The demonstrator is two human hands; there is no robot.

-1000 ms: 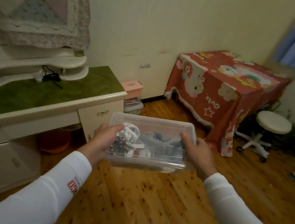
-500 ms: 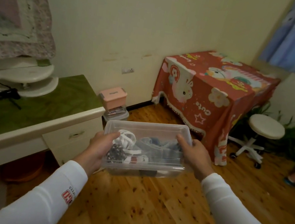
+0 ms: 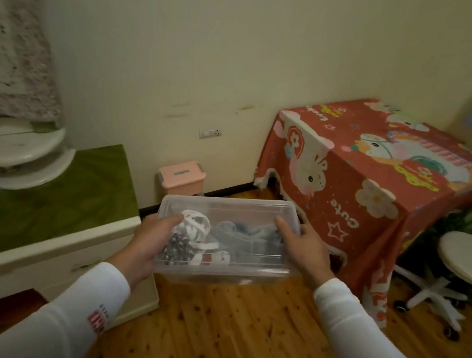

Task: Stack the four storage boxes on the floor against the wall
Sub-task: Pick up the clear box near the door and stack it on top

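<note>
A clear rectangular plastic storage box with a clear lid (image 3: 240, 228) is held level in the air above the floor, its long axis running left to right across the view and its far long side facing the wall. The left hand (image 3: 150, 242) grips the left short end, thumb lying over the lid and the other fingers hidden under the box; the right hand (image 3: 306, 249) clasps the right short end the same way. Both arms wear long white sleeves, the left one bearing a small red logo.

Through the see-through walls a jumble shows — white straps or bands on the left, a dark patterned bundle beside them, and grey-blue cloth toward the right. What each item is cannot be told.

Behind the box, on the floor against the cream wall (image 3: 215, 54), stands a small pink plastic box with grey latches (image 3: 182, 176); what it rests on is hidden by the held box. The floor is knotty orange-brown wood planking (image 3: 236, 339). To the left stands a cream dresser with a green tabletop (image 3: 53, 195), carrying curved white shelves. To the right is a table under a red cartoon-printed cloth (image 3: 378, 192), and beside it a white round swivel stool on castors (image 3: 471, 266). A white wall socket (image 3: 210, 133) sits low on the wall.
</note>
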